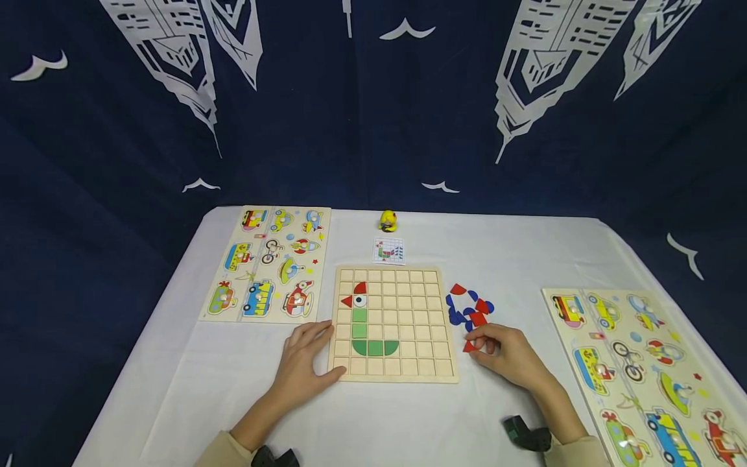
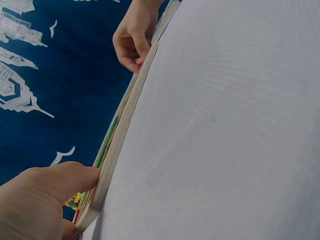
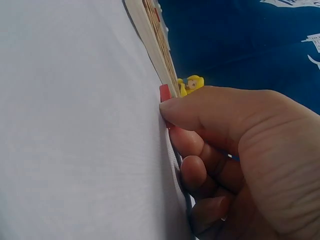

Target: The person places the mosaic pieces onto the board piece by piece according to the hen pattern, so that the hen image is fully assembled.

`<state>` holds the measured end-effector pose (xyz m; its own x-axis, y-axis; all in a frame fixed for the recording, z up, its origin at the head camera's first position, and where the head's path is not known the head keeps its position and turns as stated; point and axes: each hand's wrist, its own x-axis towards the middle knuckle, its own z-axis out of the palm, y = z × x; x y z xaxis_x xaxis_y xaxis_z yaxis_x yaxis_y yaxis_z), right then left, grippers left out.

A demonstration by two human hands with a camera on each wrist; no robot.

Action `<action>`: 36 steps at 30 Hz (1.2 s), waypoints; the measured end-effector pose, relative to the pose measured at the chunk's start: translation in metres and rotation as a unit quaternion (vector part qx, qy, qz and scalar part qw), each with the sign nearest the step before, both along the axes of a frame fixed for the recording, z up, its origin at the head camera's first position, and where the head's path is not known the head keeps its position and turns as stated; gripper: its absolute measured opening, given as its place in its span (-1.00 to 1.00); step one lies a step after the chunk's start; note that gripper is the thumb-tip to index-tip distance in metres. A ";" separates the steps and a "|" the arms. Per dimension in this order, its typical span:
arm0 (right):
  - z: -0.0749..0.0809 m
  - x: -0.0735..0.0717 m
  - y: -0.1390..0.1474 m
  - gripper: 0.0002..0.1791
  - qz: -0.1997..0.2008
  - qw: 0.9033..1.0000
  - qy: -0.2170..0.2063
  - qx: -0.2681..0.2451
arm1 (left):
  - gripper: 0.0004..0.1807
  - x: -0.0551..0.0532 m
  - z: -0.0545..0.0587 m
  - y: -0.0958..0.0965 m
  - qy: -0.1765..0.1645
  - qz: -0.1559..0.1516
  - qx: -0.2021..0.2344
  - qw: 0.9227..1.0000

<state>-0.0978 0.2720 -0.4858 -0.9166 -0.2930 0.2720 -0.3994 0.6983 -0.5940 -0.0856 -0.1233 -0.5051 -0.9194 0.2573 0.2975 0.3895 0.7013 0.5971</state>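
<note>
A wooden grid board [image 1: 420,319] lies on the table, with a row of shaped pieces laid in its squares. These are a red quarter-round piece [image 1: 360,287], a red triangle, an eye piece [image 1: 360,301], light green squares [image 1: 359,316] and darker green pieces [image 1: 375,348]. My left hand [image 1: 305,360] rests at the board's lower left, fingers against its left side and thumb [image 2: 82,181] touching the near edge. Right of the board, my right hand [image 1: 509,355] pinches a red triangular piece [image 1: 469,347] between thumb and finger, close to the tabletop.
Loose red and blue pieces [image 1: 478,319] lie in a pile right of the board. Behind it are a small pattern card [image 1: 389,251] and a yellow figurine [image 1: 388,221]. Picture puzzle boards lie at the left [image 1: 265,264] and right [image 1: 642,376].
</note>
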 end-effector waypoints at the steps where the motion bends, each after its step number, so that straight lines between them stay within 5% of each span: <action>1: 0.000 0.000 0.000 -0.66 0.000 1.000 0.001 0.000 | -0.17 0.000 0.000 0.000 -0.001 0.000 0.001 1.000; 10: 0.009 0.000 -0.022 -0.70 -0.005 0.999 -0.009 -0.043 | -0.17 -0.001 0.001 -0.001 -0.001 -0.001 0.001 1.000; 16: 0.025 0.001 -0.080 -0.75 0.071 0.994 -0.041 -0.068 | -0.17 -0.001 0.001 -0.001 -0.003 -0.001 0.003 1.000; 23: 0.028 0.006 -0.141 -0.84 0.123 0.989 -0.084 -0.024 | -0.17 0.000 0.001 0.001 -0.008 -0.003 0.005 1.000; 36: 0.017 0.008 -0.152 -0.82 0.115 0.990 -0.085 -0.014 | -0.18 0.001 0.002 0.001 0.001 0.000 -0.005 1.000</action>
<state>-0.0899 0.1203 -0.4684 -0.8601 -0.4933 0.1300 -0.4377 0.5826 -0.6848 -0.0845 -0.1227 -0.5026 -0.9192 0.2598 0.2959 0.3897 0.7080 0.5890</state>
